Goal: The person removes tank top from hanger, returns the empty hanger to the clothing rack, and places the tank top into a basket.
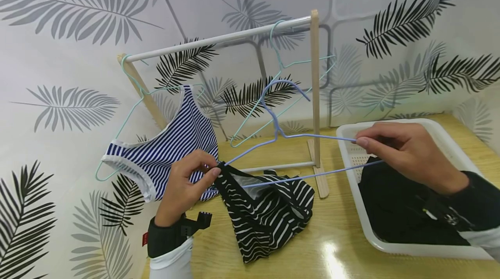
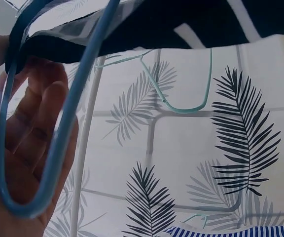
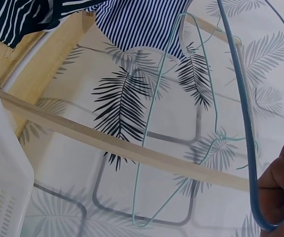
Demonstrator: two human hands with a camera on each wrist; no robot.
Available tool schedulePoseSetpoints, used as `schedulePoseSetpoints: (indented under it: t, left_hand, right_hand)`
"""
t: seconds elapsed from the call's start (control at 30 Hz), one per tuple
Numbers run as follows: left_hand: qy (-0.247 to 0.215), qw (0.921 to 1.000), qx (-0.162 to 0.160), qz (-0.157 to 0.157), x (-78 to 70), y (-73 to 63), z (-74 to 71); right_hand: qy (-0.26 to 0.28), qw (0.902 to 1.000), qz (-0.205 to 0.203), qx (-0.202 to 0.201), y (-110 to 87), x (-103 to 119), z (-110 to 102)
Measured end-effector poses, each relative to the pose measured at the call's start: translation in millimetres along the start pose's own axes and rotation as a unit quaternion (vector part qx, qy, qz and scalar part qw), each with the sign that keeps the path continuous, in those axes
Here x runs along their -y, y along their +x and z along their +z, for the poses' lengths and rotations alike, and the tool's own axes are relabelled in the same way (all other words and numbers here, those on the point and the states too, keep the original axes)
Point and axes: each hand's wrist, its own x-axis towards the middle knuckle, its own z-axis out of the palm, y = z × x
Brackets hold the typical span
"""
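My right hand point(image 1: 406, 153) pinches the right end of a blue clothes hanger point(image 1: 275, 125), held up over the table with its hook upward. My left hand point(image 1: 191, 183) pinches the edge of a black garment with white stripes point(image 1: 269, 214) by the hanger's left end. In the left wrist view, the garment's dark edge point(image 2: 53, 47) lies across the hanger's looped end, close to my fingers. The rest of the garment hangs down over the table. In the right wrist view, the hanger's other end point(image 3: 248, 123) curves beside my right hand and carries no cloth.
Behind stands a rack with a white rail point(image 1: 218, 38) and wooden posts point(image 1: 315, 96). A blue-and-white striped top point(image 1: 175, 136) hangs on a mint hanger at left; a bare mint hanger point(image 1: 250, 125) hangs at right. A white basket point(image 1: 363, 227) with black cloth point(image 1: 398, 214) stands at right.
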Motion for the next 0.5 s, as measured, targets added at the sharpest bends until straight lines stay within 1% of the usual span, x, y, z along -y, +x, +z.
schedulePoseSetpoints:
  t: [0.17, 0.37, 0.5]
  left_hand:
    - [0.010, 0.9999, -0.007, -0.007, -5.3, 0.2, -2.3]
    - [-0.003, 0.9996, -0.029, 0.003, -22.5, 7.1, -8.5]
    - [0.002, 0.9994, -0.035, 0.005, -24.4, 7.8, -11.1]
  right_hand:
    - [-0.006, 0.9998, 0.007, -0.018, -3.2, -2.0, -6.5]
    - [-0.002, 0.9990, 0.031, -0.032, -7.6, -6.2, -16.2]
    - [0.011, 0.9982, 0.045, -0.038, -10.7, -8.6, -23.4]
